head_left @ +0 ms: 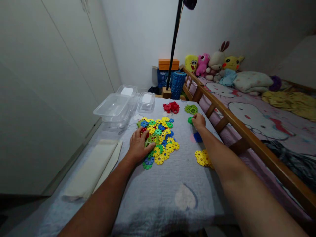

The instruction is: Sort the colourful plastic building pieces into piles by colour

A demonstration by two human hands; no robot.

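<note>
My left hand [139, 144] lies on the left side of a mixed pile of notched plastic discs [170, 147] in yellow, blue and green. Its fingers are apart, touching a red piece [145, 132] and an olive-green lattice piece [152, 140]. At the right of the table my right hand [198, 121] pinches a green notched disc [190, 120], its fingertips partly hidden. Just beyond it sits a group of light-green pieces [191, 109]. Blue discs [197, 137] and yellow discs [201, 158] lie nearer, partly behind my right forearm. A red group [171, 107] is at the back.
Clear plastic containers [112, 105] stand at the back left, some with white labels. A folded cream cloth [95, 168] lies at the left on the grey tablecloth [153, 200]. A wooden bed rail [237, 128] borders the right side. A black pole [174, 46] rises behind.
</note>
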